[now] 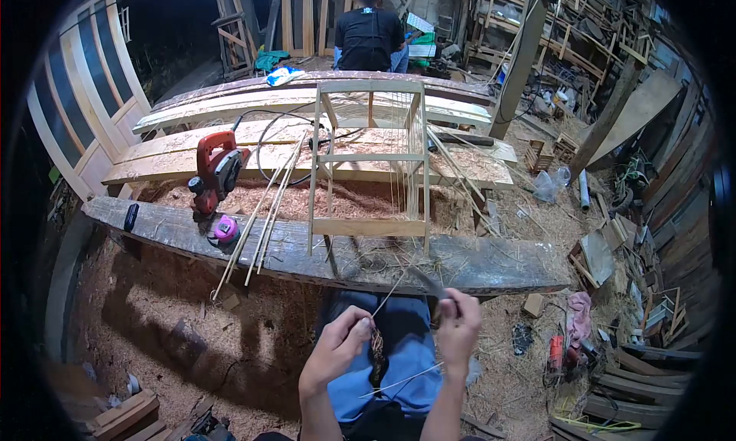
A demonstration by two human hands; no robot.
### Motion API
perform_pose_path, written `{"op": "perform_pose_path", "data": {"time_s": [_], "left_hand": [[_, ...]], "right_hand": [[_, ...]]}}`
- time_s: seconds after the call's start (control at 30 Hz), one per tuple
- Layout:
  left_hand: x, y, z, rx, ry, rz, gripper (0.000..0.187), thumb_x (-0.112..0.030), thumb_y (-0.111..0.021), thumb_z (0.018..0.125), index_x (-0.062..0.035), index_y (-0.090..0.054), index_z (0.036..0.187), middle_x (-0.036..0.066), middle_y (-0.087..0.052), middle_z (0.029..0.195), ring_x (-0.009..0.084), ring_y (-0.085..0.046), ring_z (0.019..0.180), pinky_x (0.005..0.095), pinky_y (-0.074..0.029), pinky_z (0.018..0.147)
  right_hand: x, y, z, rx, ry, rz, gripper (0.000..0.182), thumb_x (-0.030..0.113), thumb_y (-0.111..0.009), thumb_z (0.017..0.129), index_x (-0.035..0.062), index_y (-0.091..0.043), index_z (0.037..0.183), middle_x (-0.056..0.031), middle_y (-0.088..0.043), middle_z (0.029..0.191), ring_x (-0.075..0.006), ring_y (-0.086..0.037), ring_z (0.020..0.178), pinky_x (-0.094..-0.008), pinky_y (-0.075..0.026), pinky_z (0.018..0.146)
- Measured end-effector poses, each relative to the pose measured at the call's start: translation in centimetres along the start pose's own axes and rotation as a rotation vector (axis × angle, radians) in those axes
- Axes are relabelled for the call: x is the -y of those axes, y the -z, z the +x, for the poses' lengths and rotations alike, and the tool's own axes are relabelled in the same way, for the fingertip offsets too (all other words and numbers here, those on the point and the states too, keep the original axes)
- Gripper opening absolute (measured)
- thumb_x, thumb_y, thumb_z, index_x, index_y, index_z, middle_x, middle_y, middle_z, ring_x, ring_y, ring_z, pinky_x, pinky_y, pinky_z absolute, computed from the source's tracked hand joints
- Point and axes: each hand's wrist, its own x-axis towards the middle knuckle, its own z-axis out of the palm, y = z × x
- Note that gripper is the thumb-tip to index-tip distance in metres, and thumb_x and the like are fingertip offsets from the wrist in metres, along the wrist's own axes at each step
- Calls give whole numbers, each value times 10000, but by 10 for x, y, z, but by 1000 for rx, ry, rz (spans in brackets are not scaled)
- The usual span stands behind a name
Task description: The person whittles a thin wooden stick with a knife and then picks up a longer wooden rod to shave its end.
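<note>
Above my lap, my left hand [341,343] is closed on a thin bamboo strip [389,292] that slants up to the right. My right hand [458,326] is wrapped round the handle of a knife [429,281], its blade pointing up and left toward the strip. A dark, patterned cloth-like thing [377,357] lies below my left hand, between my legs. Another thin strip [402,380] rests across my lap. Just beyond my hands, a wooden frame with thin upright strips [369,227] stands on the worn plank bench [491,263].
A red power planer [218,169], a pink tape measure [226,229] and long thin strips [268,219] lie on the bench's left half. Boards [161,151] covered in shavings lie behind. A person in a dark shirt [369,39] sits at the back. Red tool [556,352] at right.
</note>
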Motion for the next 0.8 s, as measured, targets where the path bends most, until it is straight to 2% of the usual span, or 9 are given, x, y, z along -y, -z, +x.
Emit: {"op": "perform_pose_path", "data": {"time_s": [0.13,0.2,0.27,0.37,0.5,0.6,0.67,0.7,0.8], "left_hand": [[15,2,10,-159,-185,300,180,-176,-585,1059,-14,-653,1017,1,-588,788,55,-460,643,240,-386,571],[20,-2,15,-211,-222,394,136,-146,-620,1019,-22,-676,1013,48,-650,824,148,-538,660,294,-418,623],[20,-1,17,-295,-419,807,96,-136,-649,978,-63,-697,1016,67,-659,841,240,-592,773,361,-433,754],[2,-5,9,-277,-335,971,78,-114,-691,937,-67,-714,995,74,-640,846,243,-599,888,391,-406,928],[3,0,8,-279,-359,985,84,-130,-711,916,-92,-725,990,57,-623,878,254,-579,949,414,-354,987],[4,1,9,-351,-453,1074,98,-143,-733,897,-105,-728,987,72,-629,1049,271,-563,1139,460,-314,1097],[-3,-7,12,-490,-599,1089,111,-132,-758,870,-104,-729,973,94,-575,1254,315,-465,1344,519,-214,1205],[-4,-10,13,-554,-635,1018,147,-88,-753,872,-99,-717,1014,123,-508,1379,346,-381,1441,561,-151,1240],[-7,-17,16,-714,-804,786,205,-47,-718,893,-97,-694,1090,149,-485,1399,340,-396,1420,536,-257,1202]], "right_hand": [[2,20,3,-71,-44,79,472,504,-666,957,51,-728,1076,-99,-655,888,-301,-603,859,-412,-462,802],[19,17,-1,-50,-73,114,480,506,-688,941,52,-727,1091,-97,-657,911,-297,-609,866,-409,-470,794],[35,7,-7,38,-29,132,455,476,-735,914,66,-731,1111,-93,-653,943,-284,-606,847,-394,-478,769],[57,-5,-9,166,-24,123,352,359,-795,876,97,-737,1103,-82,-676,940,-282,-618,842,-402,-487,774],[30,-11,-14,324,59,-143,248,183,-816,786,112,-754,1016,-65,-715,875,-301,-642,832,-439,-501,734],[17,-8,-15,432,-25,-43,193,127,-835,813,81,-764,986,-103,-738,837,-200,-702,742,-306,-506,646],[20,-5,-14,472,-130,21,152,178,-798,848,84,-757,959,-98,-719,813,-253,-670,735,-379,-506,683],[21,-4,-14,464,-229,139,161,199,-794,879,66,-751,959,-78,-708,787,-188,-646,726,-334,-488,672],[25,-3,-11,420,-355,343,202,231,-773,938,33,-738,959,-19,-669,753,-83,-577,720,-264,-442,652]]}}
